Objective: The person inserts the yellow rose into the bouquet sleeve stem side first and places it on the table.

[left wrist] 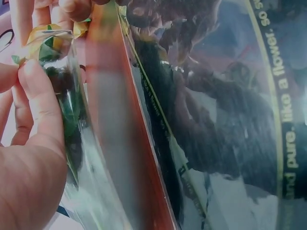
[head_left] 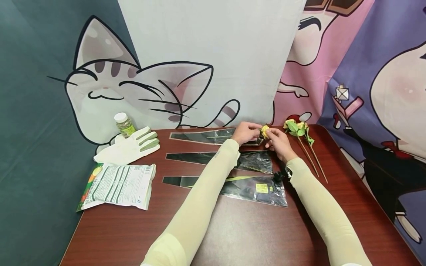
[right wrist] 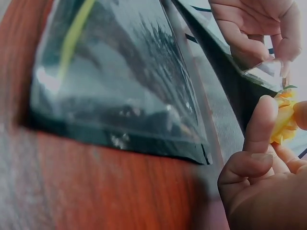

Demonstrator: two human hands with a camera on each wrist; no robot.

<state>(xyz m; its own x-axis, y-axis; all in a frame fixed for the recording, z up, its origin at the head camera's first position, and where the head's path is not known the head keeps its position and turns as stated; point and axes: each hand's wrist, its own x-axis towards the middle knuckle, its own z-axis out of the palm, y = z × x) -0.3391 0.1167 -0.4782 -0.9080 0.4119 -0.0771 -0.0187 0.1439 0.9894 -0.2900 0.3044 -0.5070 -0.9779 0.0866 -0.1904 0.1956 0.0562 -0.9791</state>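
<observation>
At the back of the table my left hand (head_left: 245, 133) pinches the mouth edge of a clear-and-black flower sleeve (right wrist: 225, 72). My right hand (head_left: 280, 143) holds a yellow rose (head_left: 264, 131) by its bloom at that mouth. In the left wrist view the rose's green leaves (left wrist: 71, 112) and stem show through the clear film, so the stem lies inside the sleeve. The right wrist view shows the bloom (right wrist: 285, 120) between the right thumb and fingers. Two more flower sleeves, a middle one (head_left: 256, 161) and a front one (head_left: 246, 190), lie flat nearer me.
More yellow roses (head_left: 297, 127) lie at the right, stems pointing toward me. On the left are a white glove (head_left: 129, 146), a jar with a white lid (head_left: 124, 125) and a white-and-green packet (head_left: 119, 186). A cartoon-print cloth (head_left: 216, 44) hangs behind the table.
</observation>
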